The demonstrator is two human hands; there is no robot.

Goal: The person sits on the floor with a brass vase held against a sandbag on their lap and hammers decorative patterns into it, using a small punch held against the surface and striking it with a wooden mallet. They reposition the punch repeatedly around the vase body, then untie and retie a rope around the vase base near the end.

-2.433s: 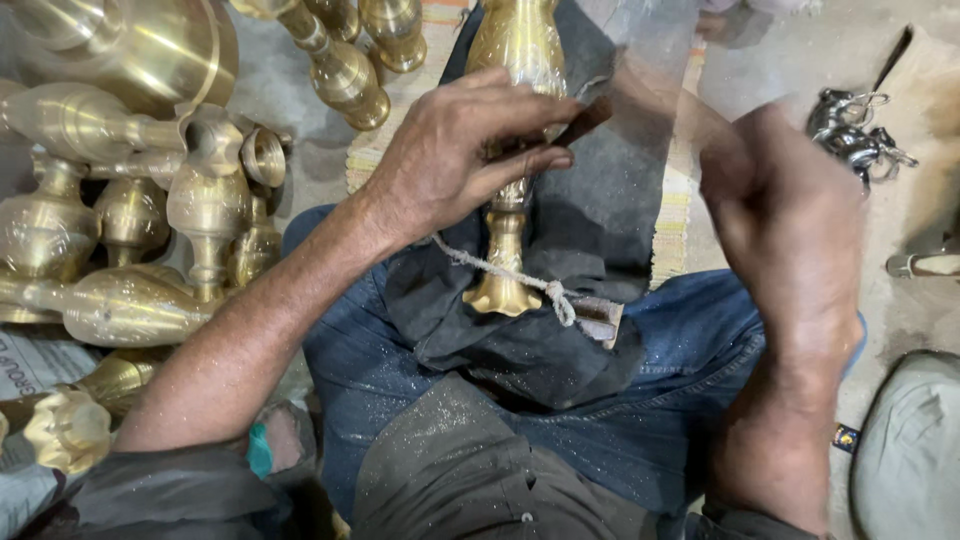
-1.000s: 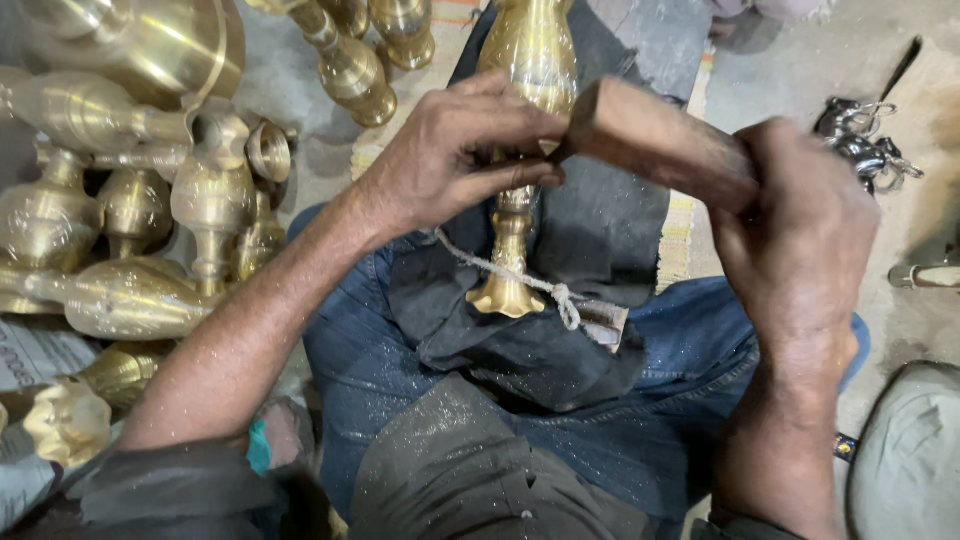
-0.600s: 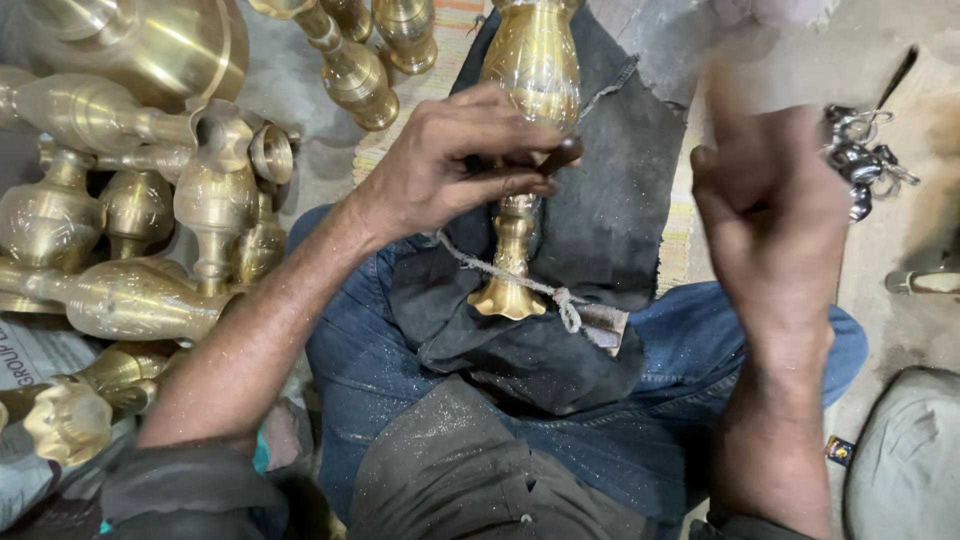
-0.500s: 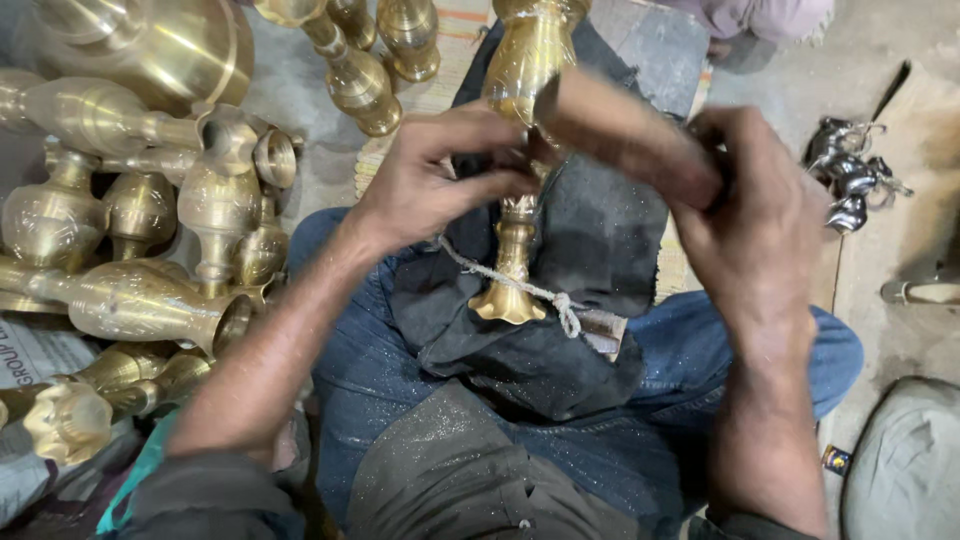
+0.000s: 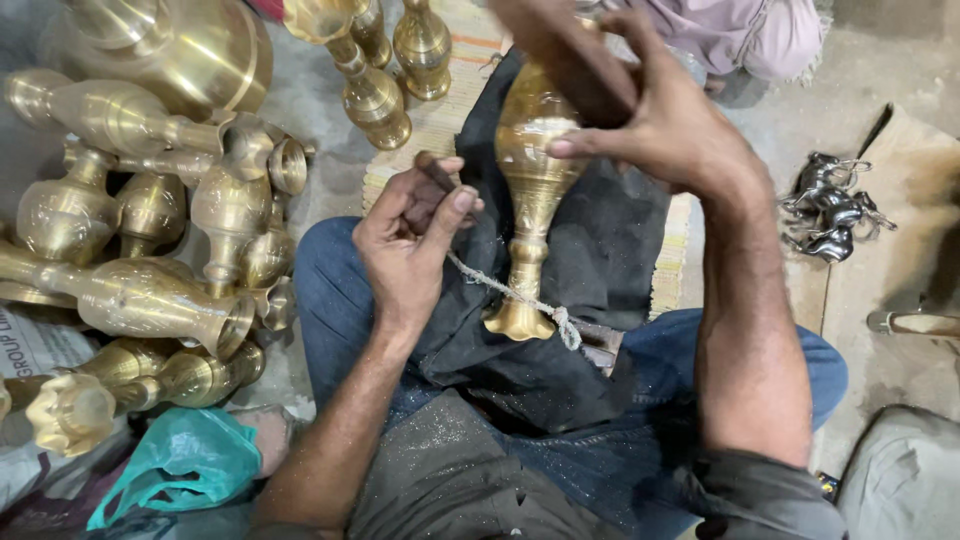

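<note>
A brass vase lies lengthwise on a black cloth across my lap, with its foot towards me. A knotted string runs over the foot. My left hand is just left of the vase, apart from it, fingers closed on a thin dark tool. My right hand reaches over the vase's upper body. It grips a brown wooden block, which is blurred by motion.
Several brass vases lie piled at the left, and more stand at the top. Dark metal figurines sit on a board at the right. A green plastic bag lies bottom left. Another person's clothing shows at the top.
My left hand has left the vase's neck and drawn back to the left with the thin tool. My right hand has swung the wooden block up over the vase's upper body.
</note>
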